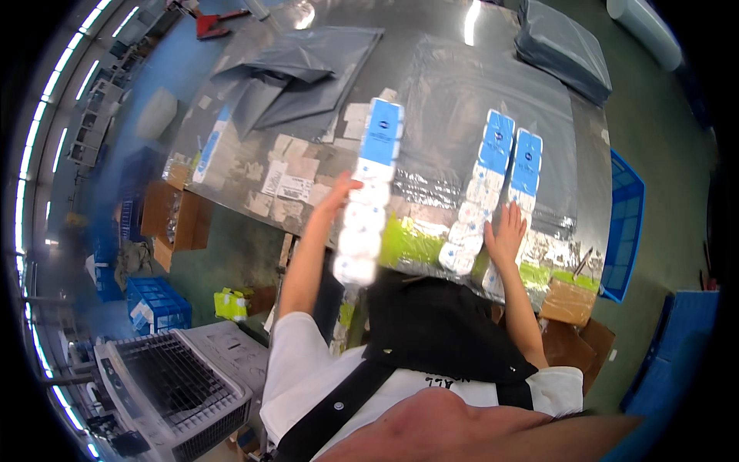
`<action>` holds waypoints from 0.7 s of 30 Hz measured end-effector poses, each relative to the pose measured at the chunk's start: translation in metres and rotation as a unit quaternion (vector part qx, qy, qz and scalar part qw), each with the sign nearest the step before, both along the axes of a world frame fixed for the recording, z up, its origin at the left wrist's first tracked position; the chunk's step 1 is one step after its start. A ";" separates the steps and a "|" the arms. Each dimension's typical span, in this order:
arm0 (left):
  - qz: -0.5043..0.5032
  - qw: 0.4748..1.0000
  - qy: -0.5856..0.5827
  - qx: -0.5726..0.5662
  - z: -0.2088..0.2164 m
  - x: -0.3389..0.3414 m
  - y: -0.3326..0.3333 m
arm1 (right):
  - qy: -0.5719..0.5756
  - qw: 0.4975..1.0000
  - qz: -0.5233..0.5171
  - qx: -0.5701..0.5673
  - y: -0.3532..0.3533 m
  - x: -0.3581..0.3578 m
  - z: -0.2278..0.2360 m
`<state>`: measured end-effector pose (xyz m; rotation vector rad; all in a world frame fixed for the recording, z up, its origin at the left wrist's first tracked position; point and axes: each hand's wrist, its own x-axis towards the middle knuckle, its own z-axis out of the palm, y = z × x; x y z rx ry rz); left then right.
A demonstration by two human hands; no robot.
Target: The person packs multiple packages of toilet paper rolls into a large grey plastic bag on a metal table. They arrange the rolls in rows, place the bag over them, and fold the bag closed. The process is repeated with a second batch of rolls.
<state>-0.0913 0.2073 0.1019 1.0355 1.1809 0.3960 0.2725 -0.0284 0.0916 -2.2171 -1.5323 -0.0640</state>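
My left hand (337, 198) grips the left edge of a long, narrow pack of white rolls (366, 204) with a blue label at its far end. The fingers beneath the pack are hidden, and its near end is slightly blurred as it reaches past the table's front edge. My right hand (506, 237) rests with fingers stretched out on a similar pack (526, 165), covering part of its near half. Just left of that hand lies another such pack (483, 192), slanted and almost parallel. Clear-looking plastic film over grey sheeting (446, 108) spreads under and behind these packs.
Crumpled grey plastic bags (308, 65) lie at the table's far left, and a folded grey stack (562, 50) at its far right. A blue crate (625, 223) stands beyond the right edge. Left of the table are a cardboard box (188, 223) and an air cooler (185, 377).
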 end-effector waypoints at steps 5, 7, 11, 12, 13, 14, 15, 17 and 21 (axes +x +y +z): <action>-0.005 0.977 -0.211 -0.037 -0.034 0.102 -0.038 | 0.002 1.000 0.022 0.010 0.002 -0.002 0.006; -0.026 0.987 -0.141 -0.076 -0.028 0.144 -0.066 | 0.012 1.000 0.020 0.018 0.000 0.000 0.005; -0.077 0.961 0.037 0.264 -0.024 0.180 -0.123 | 0.022 0.999 0.016 0.025 -0.001 0.002 0.006; -0.055 0.956 0.028 0.288 -0.026 0.177 -0.127 | 0.024 0.999 0.018 0.022 0.000 0.002 0.005; -0.057 0.956 0.069 0.278 -0.026 0.173 -0.130 | 0.027 0.999 0.017 0.020 0.000 0.001 0.004; -0.057 0.956 0.109 0.267 -0.026 0.170 -0.132 | 0.029 0.999 0.016 0.017 0.000 0.001 0.004; -0.058 0.954 0.150 0.255 -0.027 0.166 -0.134 | 0.032 0.999 0.015 0.013 0.000 0.002 0.002; -0.039 0.969 0.080 0.232 -0.034 0.159 -0.137 | 0.035 0.999 0.010 0.002 0.000 0.002 -0.001; 0.041 0.982 -0.057 0.174 -0.059 0.151 -0.145 | 0.034 0.999 0.020 0.004 0.000 -0.001 0.006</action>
